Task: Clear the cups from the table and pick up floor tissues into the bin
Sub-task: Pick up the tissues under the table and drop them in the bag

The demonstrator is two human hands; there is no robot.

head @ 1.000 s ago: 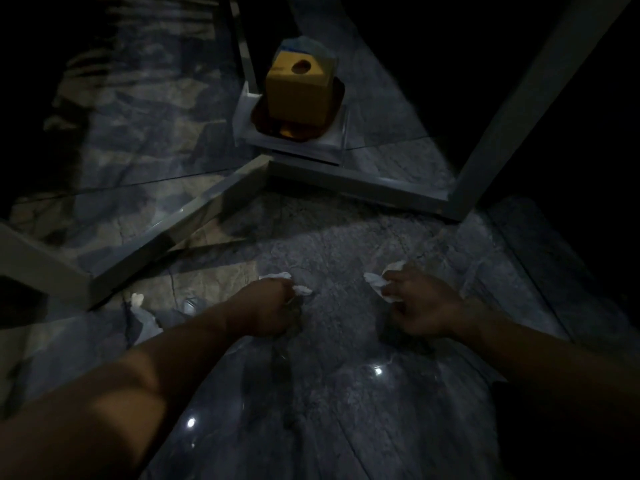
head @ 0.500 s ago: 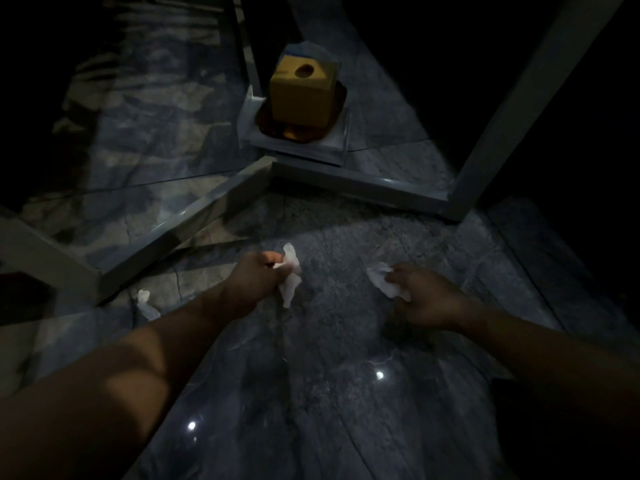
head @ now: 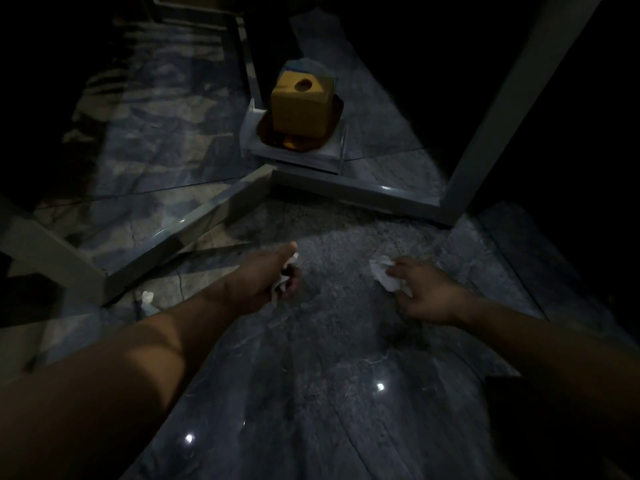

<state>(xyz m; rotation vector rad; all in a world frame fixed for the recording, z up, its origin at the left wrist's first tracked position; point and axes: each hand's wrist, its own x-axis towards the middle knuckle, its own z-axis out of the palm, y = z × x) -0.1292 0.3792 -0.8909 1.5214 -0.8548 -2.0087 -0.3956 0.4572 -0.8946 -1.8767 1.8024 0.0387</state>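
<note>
The scene is dim, lit only on a patch of dark marble floor. My left hand is closed around a crumpled white tissue, held just above the floor. My right hand pinches a second white tissue between thumb and fingers, also low over the floor. Another small white tissue lies on the floor to the left, beside the table's frame. No cups and no bin are in view.
A glass-topped table with a grey metal frame stands ahead, its legs at left and right. On its lower shelf sits a yellow tissue box on a brown tray. Everything beyond is dark.
My left hand has lifted its tissue off the floor and bunched it into the palm. My right hand has raised its tissue slightly. The view has shifted a little.
</note>
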